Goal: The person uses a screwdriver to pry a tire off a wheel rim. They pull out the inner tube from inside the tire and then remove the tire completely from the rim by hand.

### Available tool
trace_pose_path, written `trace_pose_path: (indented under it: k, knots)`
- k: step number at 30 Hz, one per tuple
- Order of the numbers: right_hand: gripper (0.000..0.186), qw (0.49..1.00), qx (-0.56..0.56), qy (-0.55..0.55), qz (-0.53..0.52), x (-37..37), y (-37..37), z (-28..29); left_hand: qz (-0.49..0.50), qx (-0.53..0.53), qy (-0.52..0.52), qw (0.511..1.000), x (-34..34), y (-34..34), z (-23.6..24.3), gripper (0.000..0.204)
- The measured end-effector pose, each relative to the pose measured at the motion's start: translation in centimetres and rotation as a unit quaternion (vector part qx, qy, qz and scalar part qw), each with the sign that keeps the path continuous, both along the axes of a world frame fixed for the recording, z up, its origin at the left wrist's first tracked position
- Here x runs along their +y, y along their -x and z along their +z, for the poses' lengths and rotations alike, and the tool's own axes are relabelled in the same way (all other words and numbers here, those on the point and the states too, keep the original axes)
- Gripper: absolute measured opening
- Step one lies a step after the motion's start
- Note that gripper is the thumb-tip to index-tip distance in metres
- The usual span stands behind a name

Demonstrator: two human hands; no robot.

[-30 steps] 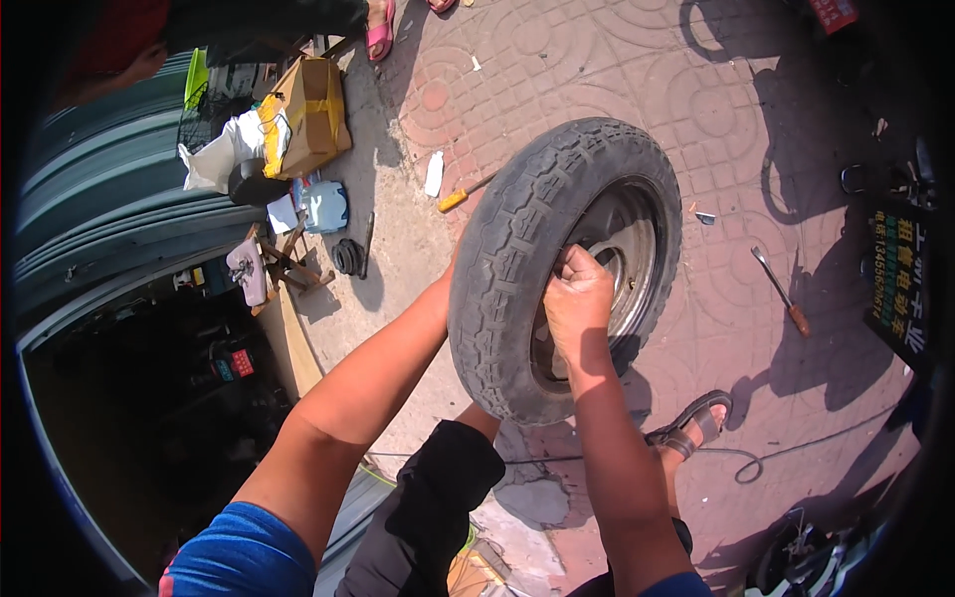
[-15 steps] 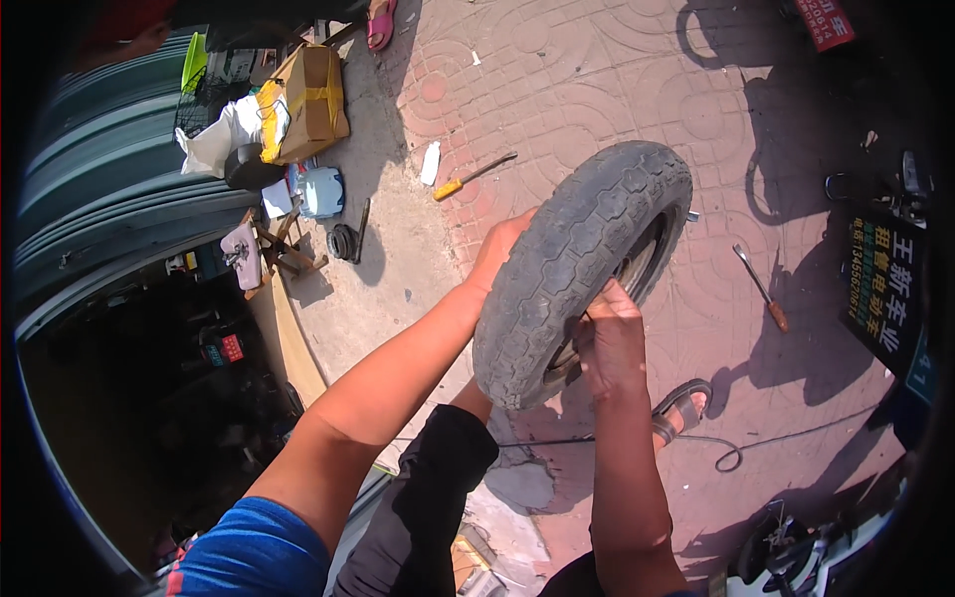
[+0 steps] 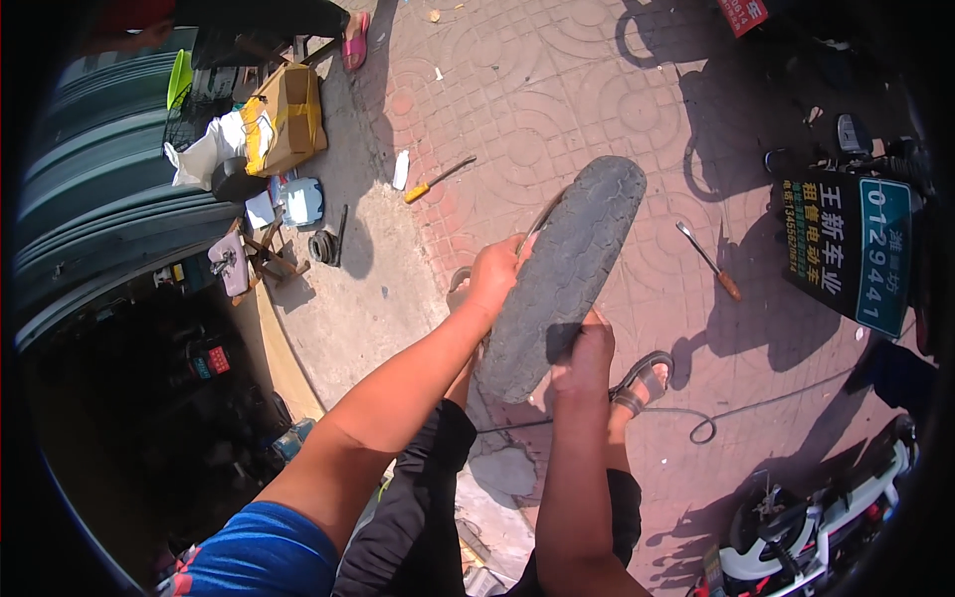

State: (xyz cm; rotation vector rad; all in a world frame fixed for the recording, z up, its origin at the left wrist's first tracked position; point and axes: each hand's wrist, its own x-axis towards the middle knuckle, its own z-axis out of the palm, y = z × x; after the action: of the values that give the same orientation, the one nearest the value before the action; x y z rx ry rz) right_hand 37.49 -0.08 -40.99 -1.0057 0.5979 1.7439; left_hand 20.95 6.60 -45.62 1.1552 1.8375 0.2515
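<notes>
- A cardboard box (image 3: 298, 119) strapped with yellow tape is seen at the upper left; its contents cannot be told.
- Beside the box, a crumpled white sheet or bag (image 3: 209, 151) is seen, and a pale blue case (image 3: 301, 202) is set just below; what is held in either is not shown.
- The left forearm is stretched diagonally up from the lower left, and the left hand (image 3: 497, 271) is pressed to the wheel's left side.
- The right forearm is raised nearly upright, with the right hand (image 3: 589, 346) placed lower, at the right side.
- The wheel (image 3: 572, 274) is gripped between both hands, though the fingertips are hidden by it.
- It is held in front of the legs, tread toward the camera, top tilted right.
- A yellow-handled screwdriver (image 3: 428, 185) and a brown-handled tool (image 3: 724, 284) are left lying on the paving (image 3: 527, 99), one on either side.
</notes>
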Motion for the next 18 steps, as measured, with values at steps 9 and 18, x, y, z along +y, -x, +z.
trace_pose_path:
  k: [9,18]
  knots:
    - [0.087,0.994,0.097,-0.028,0.049,-0.8,-1.1,0.4,-0.105,0.164,-0.036,0.98,-2.0,0.4,2.9,0.058]
    - [0.081,0.974,-0.026,-0.142,0.173,-2.3,2.9,0.6,-0.128,0.181,-0.08,0.972,-2.1,6.1,1.1,0.044]
